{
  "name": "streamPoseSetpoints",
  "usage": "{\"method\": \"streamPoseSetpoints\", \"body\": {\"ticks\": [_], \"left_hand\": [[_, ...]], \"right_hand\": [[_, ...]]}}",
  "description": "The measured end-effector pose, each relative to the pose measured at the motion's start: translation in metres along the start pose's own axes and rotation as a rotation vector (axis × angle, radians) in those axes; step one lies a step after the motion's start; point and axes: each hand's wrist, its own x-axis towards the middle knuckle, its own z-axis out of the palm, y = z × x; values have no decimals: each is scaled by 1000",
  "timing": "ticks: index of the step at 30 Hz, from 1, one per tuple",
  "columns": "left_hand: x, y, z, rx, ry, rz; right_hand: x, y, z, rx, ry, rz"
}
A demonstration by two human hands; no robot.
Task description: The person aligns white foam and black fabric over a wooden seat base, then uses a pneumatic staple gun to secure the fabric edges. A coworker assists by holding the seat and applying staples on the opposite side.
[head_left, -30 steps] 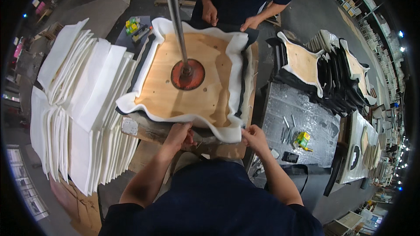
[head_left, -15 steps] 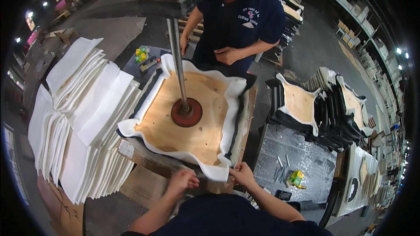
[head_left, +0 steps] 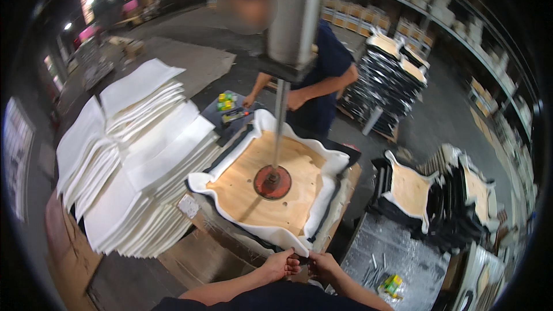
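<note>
Hands first: the left hand and right hand sit right next to each other at the near edge of the seat assembly, both curled mostly closed and pinching the white foam edge where it wraps over the front corner. Fingers of the two hands almost touch (can't tell exactly how much material each one has, the grip is tiny in the shot).

That foam runs as a wavy white border all around a plywood seat board, which lies flat on the workbench in the middle of the view. A red round press pad sits on the centre of the board, with a metal press rod going straight up from it into a thicker cylinder overhead.

Left of the board, just beside it, there's a big stack of white foam sheets, fanned out and leaning a bit. On the far side of the bench another person in a dark blue shirt stands with one hand down by a small tray with yellow and green bits. Off to the right, well apart, finished seat pads stand stacked with wood faces showing, and more are stacked further back.
</note>
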Motion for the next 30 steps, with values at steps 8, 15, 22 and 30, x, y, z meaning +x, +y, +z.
{"method": "streamPoseSetpoints", "body": {"ticks": [8, 15, 22, 30], "left_hand": [[3, -7, 4, 53, 47, 35], [-4, -24, -7, 78, 22, -117], [0, -20, 20, -41, -15, -137], [-2, -28, 20, 56, 15, -101]], "right_hand": [[10, 11, -18, -40, -74, 91], [0, 6, 12, -75, 129, -117], [44, 40, -15, -119, 136, -308], [15, 44, 7, 220, 9, -207]]}}
